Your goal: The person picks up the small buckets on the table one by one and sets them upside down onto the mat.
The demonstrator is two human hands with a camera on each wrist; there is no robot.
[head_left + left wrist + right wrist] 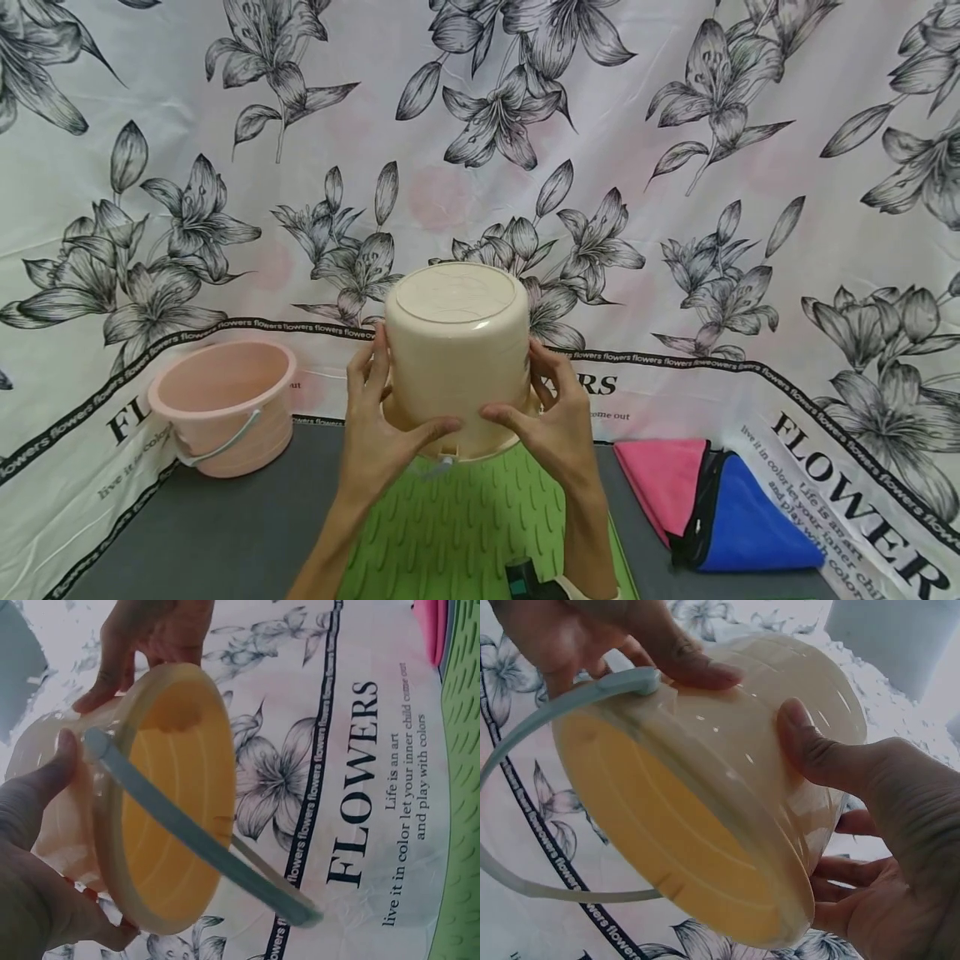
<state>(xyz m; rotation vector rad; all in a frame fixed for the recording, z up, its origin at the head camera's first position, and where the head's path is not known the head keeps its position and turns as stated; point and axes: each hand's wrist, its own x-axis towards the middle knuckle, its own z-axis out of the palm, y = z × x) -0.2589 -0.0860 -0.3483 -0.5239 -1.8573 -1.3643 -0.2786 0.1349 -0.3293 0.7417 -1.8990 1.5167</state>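
Observation:
A cream-coloured bucket point(459, 358) is held upside down above the green mat, its base facing up and its rim down. My left hand point(375, 417) grips its left side, thumb pressed on the near wall. On the opposite side my right hand point(555, 417) grips it the same way, with its thumb near the left one. In the left wrist view the bucket's yellowish inside point(176, 802) shows, with nothing in it. A grey-blue handle point(195, 832) hangs from the rim, and it also swings out at the left in the right wrist view.
A pink bucket point(225, 400) with a pale handle stands upright at the left on the dark grey table point(225, 525). The ridged green mat point(457, 533) lies in the middle. Folded pink and blue cloth point(757, 525) with black edging lies at the right. Flower-printed fabric point(480, 183) hangs behind.

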